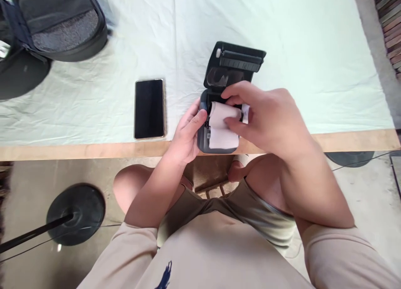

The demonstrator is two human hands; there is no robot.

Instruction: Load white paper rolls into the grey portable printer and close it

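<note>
A small dark printer [203, 143] with its lid [241, 60] raised is at the table's front edge. Inside it lies a white paper roll [223, 111], and a loose end of paper covers the front of the body. My left hand [187, 134] grips the printer's left side, thumb on its rim. Over the right side of the compartment, my right hand [266, 113] has its fingers curled, with thumb and fingertips at the paper roll. Part of the roll's right side is hidden by that hand.
A phone [149, 109] with a black screen lies left of the printer on the pale cloth [300, 63]. An open black case [72, 34] sits at the back left. Below the table stands a round black base [87, 209] with a pole.
</note>
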